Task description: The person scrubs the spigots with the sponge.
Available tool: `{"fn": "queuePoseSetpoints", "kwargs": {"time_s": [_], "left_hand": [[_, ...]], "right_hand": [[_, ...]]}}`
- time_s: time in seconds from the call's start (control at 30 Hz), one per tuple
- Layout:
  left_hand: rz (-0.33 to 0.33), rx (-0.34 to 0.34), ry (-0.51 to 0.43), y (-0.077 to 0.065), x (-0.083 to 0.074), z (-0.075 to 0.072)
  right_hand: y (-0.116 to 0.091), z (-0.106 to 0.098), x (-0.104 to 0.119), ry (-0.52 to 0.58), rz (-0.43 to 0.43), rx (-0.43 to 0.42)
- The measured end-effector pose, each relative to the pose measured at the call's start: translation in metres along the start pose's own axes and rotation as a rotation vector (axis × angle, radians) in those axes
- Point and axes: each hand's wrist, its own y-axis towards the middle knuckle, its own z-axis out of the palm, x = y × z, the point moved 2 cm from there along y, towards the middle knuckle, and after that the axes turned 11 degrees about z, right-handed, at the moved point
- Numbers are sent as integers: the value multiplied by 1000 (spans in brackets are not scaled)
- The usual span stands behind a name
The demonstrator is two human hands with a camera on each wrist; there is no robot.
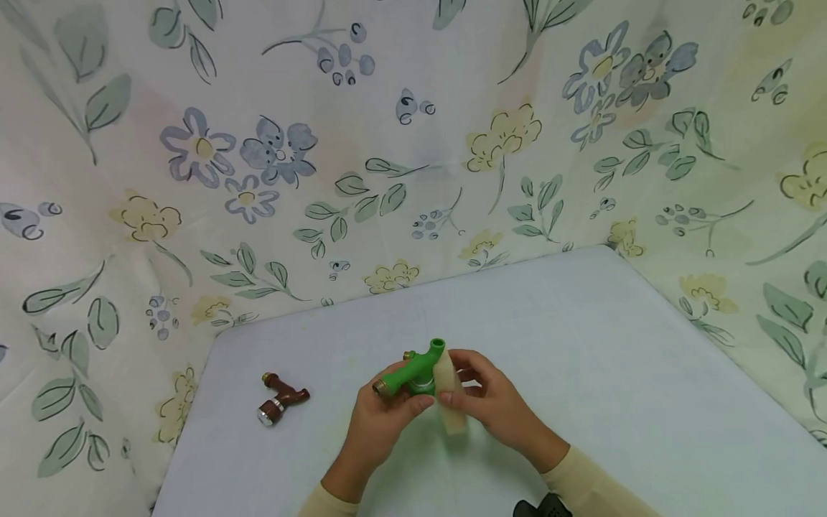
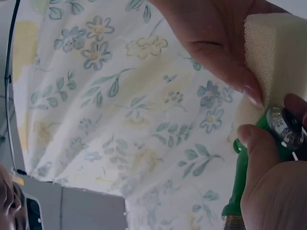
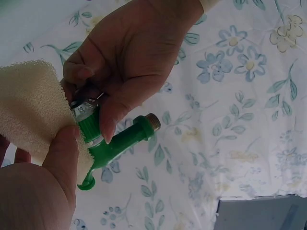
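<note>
A green tap (image 1: 411, 370) with a brass-coloured threaded end is held up over the table by my left hand (image 1: 381, 416). In the right wrist view, the left thumb and fingers grip the tap (image 3: 115, 146) around its clear and silver knob (image 3: 85, 111). My right hand (image 1: 487, 395) pinches a cream sponge (image 1: 450, 398) between thumb and fingers. The sponge (image 3: 36, 103) lies against the tap's side near its spout. A brown tap (image 1: 281, 398) with a silver knob lies on the table to the left of both hands.
A table with a white cover (image 1: 549, 323) spreads under the hands. Floral cloth (image 1: 388, 143) hangs behind it and along its sides. At the bottom edge a small black object (image 1: 544, 506) shows beside the right sleeve.
</note>
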Motion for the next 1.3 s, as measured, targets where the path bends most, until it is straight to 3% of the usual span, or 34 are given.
{"fn": "queuePoseSetpoints", "kwargs": {"time_s": [0.2,0.37,0.47,0.6,0.7,0.9,1.07,1.17,1.3], "left_hand": [[-9,-31,102,1,-12,3],[0,-184,238,3,-14,3],[-8,-275,335,5,-24,6],[-10,-315,406,4,-27,8],[-2,-332,417,3,-19,7],[6,-387,300,4,-19,6],[-57,-313,277,4,-7,-2],[-109,-311,171,5,2,-6],[-154,-368,1,6,7,-8]], "right_hand": [[3,1,-15,3,-12,1],[-3,7,-1,-14,-17,-10],[-5,12,4,-38,-48,-18],[-7,18,10,-59,-77,-29],[-8,19,12,-63,-79,-43],[-7,19,12,-57,-73,-65],[-6,19,13,-46,-88,-77],[-5,19,15,-34,-124,-86],[-5,19,17,-20,-170,-99]]}}
